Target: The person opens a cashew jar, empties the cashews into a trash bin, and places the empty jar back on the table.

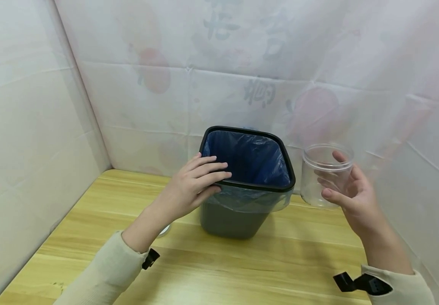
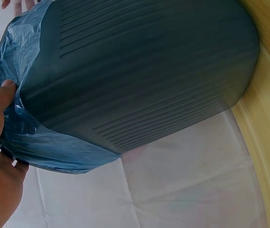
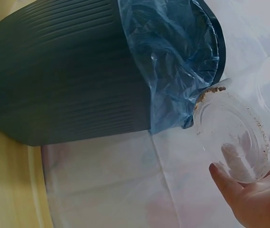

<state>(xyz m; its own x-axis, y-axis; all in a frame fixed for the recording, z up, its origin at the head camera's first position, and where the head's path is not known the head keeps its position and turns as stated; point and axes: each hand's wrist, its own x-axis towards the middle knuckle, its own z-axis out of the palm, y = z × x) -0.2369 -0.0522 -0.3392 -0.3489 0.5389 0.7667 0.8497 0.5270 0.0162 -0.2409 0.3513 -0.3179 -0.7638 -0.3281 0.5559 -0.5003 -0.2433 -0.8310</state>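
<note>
A grey trash bin (image 1: 231, 220) with a black rim stands on the table, lined with a blue translucent bag (image 1: 257, 156). My left hand (image 1: 193, 182) holds the bin's near left rim, fingers over the opening and thumb outside against the liner (image 2: 21, 137). To the right of the bin, my right hand (image 1: 360, 199) grips a clear plastic jar (image 1: 312, 186) around its side, lidless with its mouth up. Brown crumbs (image 3: 215, 90) cling along the jar's bottom edge in the right wrist view. The bin's floor is hidden.
A small round silvery-edged object (image 1: 165, 231) lies on the wooden table (image 1: 212, 271), partly hidden by my left wrist. White printed cloth (image 1: 147, 106) hangs behind the table and along both sides.
</note>
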